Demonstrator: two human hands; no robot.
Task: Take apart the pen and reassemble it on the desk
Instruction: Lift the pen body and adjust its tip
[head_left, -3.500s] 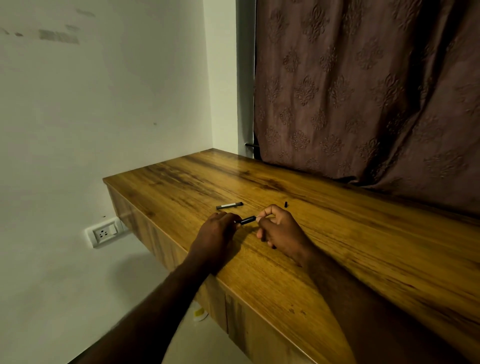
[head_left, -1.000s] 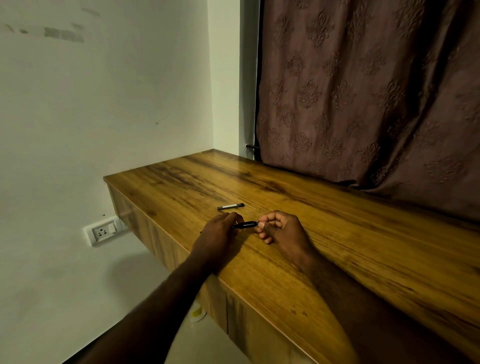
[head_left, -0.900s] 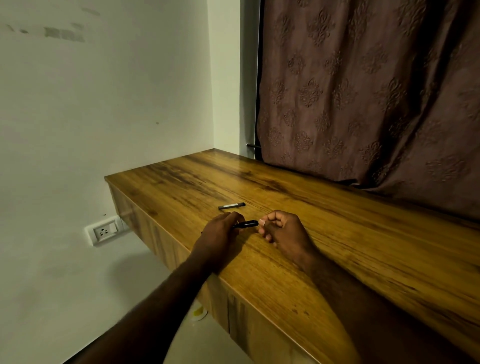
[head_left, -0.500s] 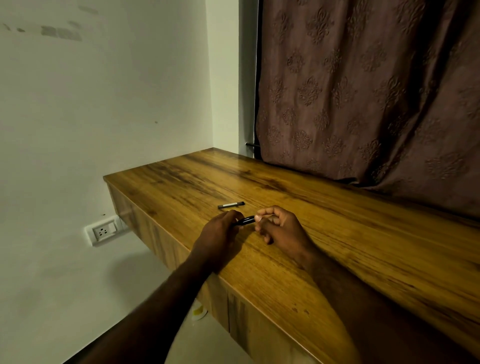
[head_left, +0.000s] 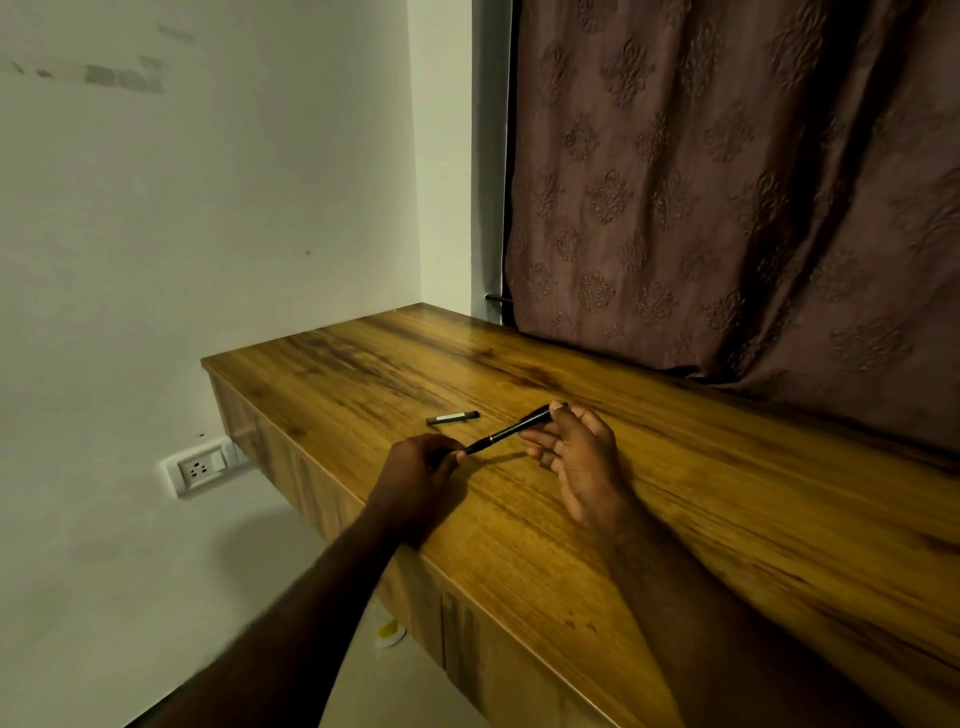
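Observation:
A slim black pen body (head_left: 511, 429) is held slanted just above the wooden desk (head_left: 675, 493). My left hand (head_left: 421, 470) pinches its near, lower end between thumb and fingers. My right hand (head_left: 579, 457) is palm-up with loosely curled fingers, and its fingertips hold the pen's far, upper end. A short grey and black pen part (head_left: 452, 417) lies flat on the desk just beyond my left hand, touching neither hand.
The desk's left corner and front edge run close under my left wrist. A patterned brown curtain (head_left: 727, 182) hangs behind the desk. A white wall socket (head_left: 200, 467) sits below the desk's left end. A small white and yellow object (head_left: 389, 634) lies on the floor.
The visible pen body has grown longer between my hands. My right hand has moved right and turned palm-up. A small black piece seen earlier on the desk is gone from view.

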